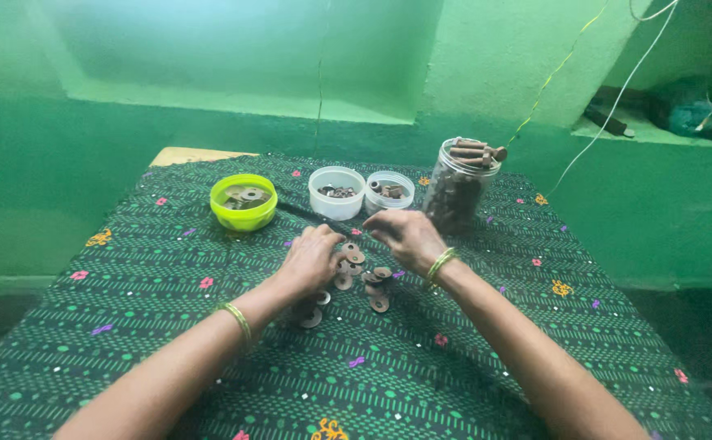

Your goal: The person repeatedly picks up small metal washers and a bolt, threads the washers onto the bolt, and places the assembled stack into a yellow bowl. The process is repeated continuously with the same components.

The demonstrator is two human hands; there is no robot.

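Rust-brown metal is what I am working over: a loose scatter of small flat round washers point(362, 277) lying near the middle of the green patterned cloth point(169, 326) that covers the table. My left hand point(311, 259) rests knuckles-up on the near-left part of the scatter, fingers curled down onto the pieces; whether it pinches one I cannot tell. My right hand point(409, 236) hovers at the far-right side of the scatter, fingers bent and drawn together toward the left hand, and any piece inside them is hidden. The two hands sit close, nearly touching.

To do this well, I judge that I should pick one washer at a time with fingertips, keeping the heap compact so none slide toward the cloth's near edge.

Toward the far edge stand a lime-green plastic bowl point(243, 213) holding a few washers, two small white round tubs point(337, 193) with dark bits, and a clear plastic jar point(459, 189) packed with brown cylindrical pieces, at the far right.
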